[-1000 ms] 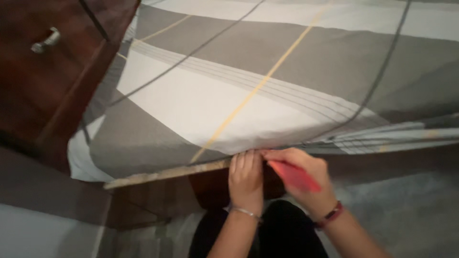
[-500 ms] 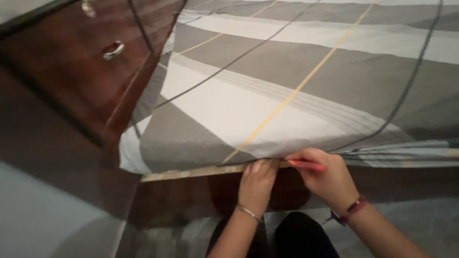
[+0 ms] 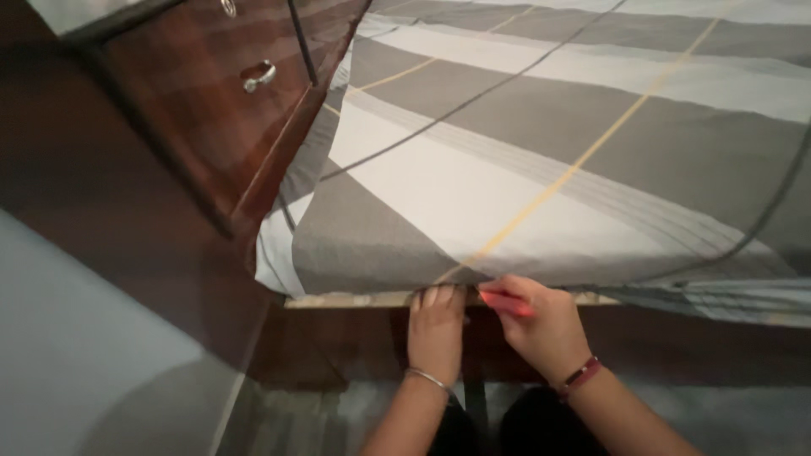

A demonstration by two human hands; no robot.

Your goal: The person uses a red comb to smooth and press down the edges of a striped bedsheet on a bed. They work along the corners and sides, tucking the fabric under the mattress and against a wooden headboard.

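- Hands meet at the bed's near edge, at six o'clock in my view.
- My left hand (image 3: 436,328) lies palm down, fingers close together and pressed flat where the checked bedsheet (image 3: 541,160) meets the wooden bed board (image 3: 355,300).
- My right hand (image 3: 541,325) pinches a flat red tool (image 3: 505,302), tip pointing to nine o'clock, at the sheet's edge.
- Dark wooden drawer unit (image 3: 211,110) at ten o'clock.

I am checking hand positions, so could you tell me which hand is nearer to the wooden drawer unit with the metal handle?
Left. The left hand presses at the sheet edge on the side toward the drawer unit; the right hand, holding a red tool, sits farther away.
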